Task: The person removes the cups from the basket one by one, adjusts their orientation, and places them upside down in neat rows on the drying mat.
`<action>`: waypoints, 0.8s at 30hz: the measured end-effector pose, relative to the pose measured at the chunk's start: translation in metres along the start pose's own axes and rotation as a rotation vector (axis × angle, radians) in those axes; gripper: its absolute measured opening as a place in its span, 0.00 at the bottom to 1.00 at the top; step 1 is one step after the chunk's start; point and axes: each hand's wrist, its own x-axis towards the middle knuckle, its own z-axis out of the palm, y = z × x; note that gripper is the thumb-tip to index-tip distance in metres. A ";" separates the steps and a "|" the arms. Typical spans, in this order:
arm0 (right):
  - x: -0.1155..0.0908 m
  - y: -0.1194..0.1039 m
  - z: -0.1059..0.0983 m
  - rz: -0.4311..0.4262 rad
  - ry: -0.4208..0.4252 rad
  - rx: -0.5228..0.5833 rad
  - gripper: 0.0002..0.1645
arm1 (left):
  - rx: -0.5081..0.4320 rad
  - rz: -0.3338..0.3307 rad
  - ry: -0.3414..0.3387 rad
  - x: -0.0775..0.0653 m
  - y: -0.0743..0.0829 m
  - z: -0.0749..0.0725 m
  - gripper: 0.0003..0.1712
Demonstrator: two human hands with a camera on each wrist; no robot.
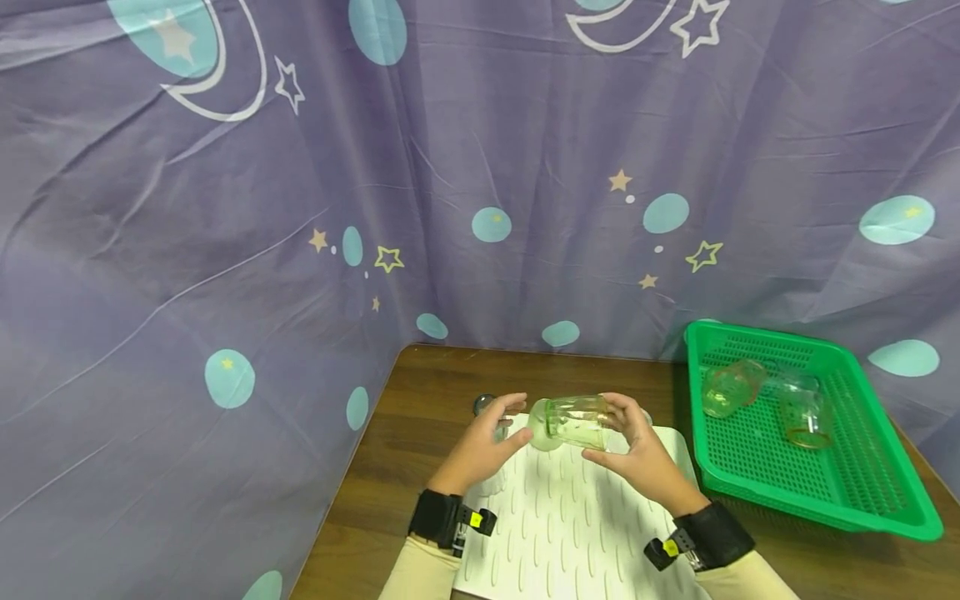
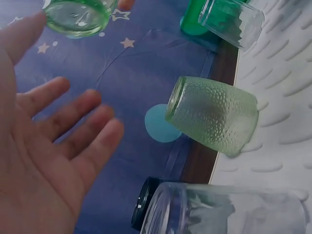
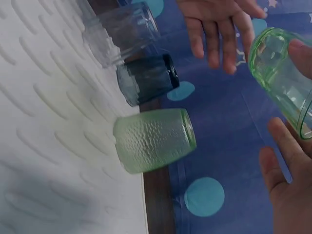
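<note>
My right hand [image 1: 637, 458] grips a clear, green-tinted drinking glass [image 1: 579, 421] near one end, holding it on its side above the white ridged mat [image 1: 570, 533]. Facing its green end is my left hand [image 1: 480, 446], fingers spread and apart from the glass in the right wrist view. Just beyond the held glass, a textured pale green glass [image 2: 212, 114] stands on the mat. Close to my left hand are a clear glass [image 2: 234, 209] and a dark blue glass [image 3: 146, 79], both on the mat.
A green plastic basket [image 1: 780, 504] sits at the right of the wooden table [image 1: 360, 492], with two glasses [image 1: 806, 412] lying in it. Another clear glass [image 2: 234, 22] stands at the mat's far right. A purple patterned curtain [image 1: 525, 167] hangs behind the table.
</note>
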 end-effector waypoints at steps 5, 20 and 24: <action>0.000 0.002 0.011 -0.030 -0.034 0.038 0.53 | -0.077 0.023 -0.093 0.001 0.002 0.001 0.38; 0.002 0.006 0.021 -0.074 -0.077 -0.156 0.63 | 0.021 -0.037 -0.081 0.000 0.005 -0.003 0.34; 0.004 -0.003 0.028 -0.160 -0.031 -0.374 0.54 | 0.132 -0.004 -0.097 0.001 0.005 -0.002 0.35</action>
